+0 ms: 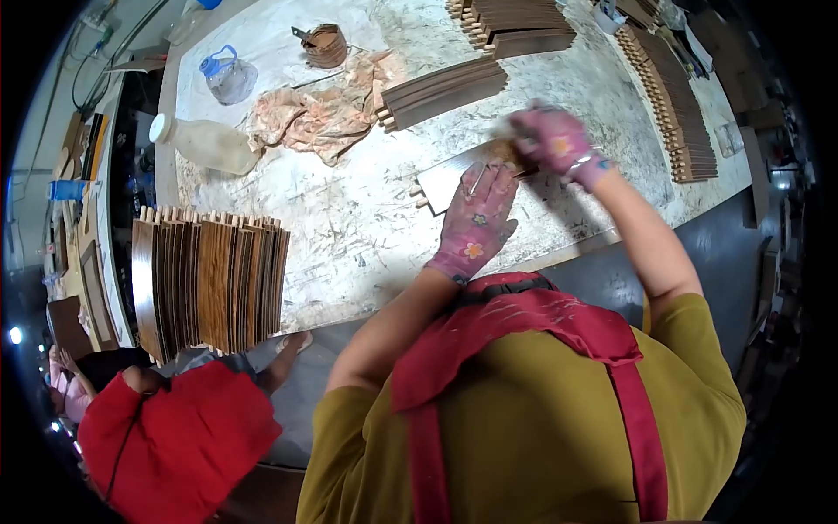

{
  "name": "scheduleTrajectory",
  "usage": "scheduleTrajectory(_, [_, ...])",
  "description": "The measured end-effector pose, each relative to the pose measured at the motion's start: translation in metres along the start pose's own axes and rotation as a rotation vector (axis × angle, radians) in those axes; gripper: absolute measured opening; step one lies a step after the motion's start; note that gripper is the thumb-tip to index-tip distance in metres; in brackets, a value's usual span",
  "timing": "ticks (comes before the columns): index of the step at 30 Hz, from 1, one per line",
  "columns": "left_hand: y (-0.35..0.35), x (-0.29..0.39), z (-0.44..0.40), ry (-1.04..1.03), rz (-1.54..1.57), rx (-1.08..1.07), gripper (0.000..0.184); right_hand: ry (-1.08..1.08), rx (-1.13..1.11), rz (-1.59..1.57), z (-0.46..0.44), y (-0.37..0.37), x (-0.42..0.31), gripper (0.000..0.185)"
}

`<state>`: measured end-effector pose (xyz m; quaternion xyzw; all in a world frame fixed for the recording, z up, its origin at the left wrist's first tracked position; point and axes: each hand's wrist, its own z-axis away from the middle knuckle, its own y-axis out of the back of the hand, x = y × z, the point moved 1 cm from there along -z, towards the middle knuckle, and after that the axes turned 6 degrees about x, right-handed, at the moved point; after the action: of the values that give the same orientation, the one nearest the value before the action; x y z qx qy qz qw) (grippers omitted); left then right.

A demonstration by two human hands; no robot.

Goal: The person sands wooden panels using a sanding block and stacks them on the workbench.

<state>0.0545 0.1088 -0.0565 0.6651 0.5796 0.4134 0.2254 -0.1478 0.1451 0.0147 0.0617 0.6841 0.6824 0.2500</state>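
Note:
My left hand [478,214], in a pink-purple floral glove, lies with fingers stretched flat over a wooden slat [443,181]. Short pegs stick out of the slat's left end, and its surface shines under the light. My right hand [556,142], in a matching glove, is at the slat's far right end. Motion smears its fingers, so I cannot make out what they hold, if anything. A brownish patch [506,155] shows on the slat between both hands. Just beyond lies a stack of dark slats [447,90] with pegs.
A stained rag [319,113], a white-capped jug [209,145], a blue-topped bottle [231,80] and a brown can [326,45] stand left. Pegged slats [214,284] line the near left edge; more slats [676,109] fill the right. A person in red [179,437] is at lower left.

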Motion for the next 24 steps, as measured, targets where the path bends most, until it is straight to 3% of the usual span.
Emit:
scheduleTrajectory(1, [0.000, 0.000, 0.000, 0.000, -0.009, 0.000, 0.059, -0.045, 0.001, -0.036, 0.000, 0.003, 0.035, 0.032])
scheduleTrajectory(2, [0.000, 0.000, 0.001, -0.002, -0.016, -0.004, 0.059, 0.029, 0.029, 0.237, 0.004, 0.018, 0.046, 0.034])
scheduleTrajectory(4, [-0.003, -0.001, 0.001, 0.004, -0.044, -0.032, 0.059, 0.067, 0.101, 0.134, 0.011, 0.027, 0.032, 0.035])
scheduleTrajectory(6, [-0.006, 0.001, 0.004, 0.019, -0.076, -0.097, 0.056, 0.435, 0.186, 0.020, 0.014, 0.025, -0.014, 0.034])
scheduleTrajectory(7, [-0.020, -0.002, 0.012, 0.223, 0.243, -0.146, 0.055, 0.562, 0.106, -0.051, 0.015, 0.022, -0.037, 0.033])
scheduleTrajectory(8, [-0.022, 0.000, 0.012, 0.234, 0.176, -0.087, 0.052, 0.690, 0.028, -0.125, 0.016, 0.017, -0.058, 0.031])
scheduleTrajectory(10, [-0.025, 0.004, 0.010, 0.266, 0.043, 0.029, 0.048, 0.827, -0.079, -0.147, 0.018, -0.002, -0.086, 0.029])
scheduleTrajectory(12, [-0.030, 0.004, 0.024, 0.270, 0.217, 0.044, 0.049, 0.944, -0.047, -0.100, 0.013, -0.020, -0.091, 0.027])
scheduleTrajectory(15, [-0.030, -0.001, 0.020, 0.254, 0.154, -0.294, 0.051, 1.045, -0.031, -0.112, -0.007, -0.023, -0.089, 0.031])
scheduleTrajectory(16, [-0.025, -0.001, 0.018, 0.217, 0.103, -0.239, 0.051, 0.972, -0.122, -0.030, -0.013, -0.021, -0.089, 0.031])
scheduleTrajectory(18, [-0.018, 0.001, 0.016, 0.132, 0.005, -0.136, 0.050, 0.847, 0.041, -0.035, -0.032, -0.033, -0.081, 0.029])
scheduleTrajectory(19, [-0.037, -0.003, 0.026, 0.100, -0.107, -0.213, 0.052, 0.766, 0.107, 0.006, -0.040, -0.037, -0.078, 0.029])
scheduleTrajectory(20, [-0.032, -0.003, 0.020, 0.093, -0.084, -0.249, 0.053, 0.644, 0.003, -0.008, -0.044, -0.026, -0.082, 0.030])
scheduleTrajectory(22, [-0.006, -0.001, 0.003, 0.077, -0.038, -0.327, 0.056, 0.476, 0.161, -0.340, -0.039, -0.036, -0.068, 0.031])
scheduleTrajectory(23, [0.004, -0.001, -0.003, 0.030, -0.028, -0.183, 0.064, 0.380, 0.178, -0.509, -0.034, -0.038, -0.062, 0.031])
scheduleTrajectory(24, [0.009, -0.005, -0.002, 0.122, 0.013, -0.175, 0.066, 0.280, 0.194, -0.673, -0.027, -0.039, -0.055, 0.033])
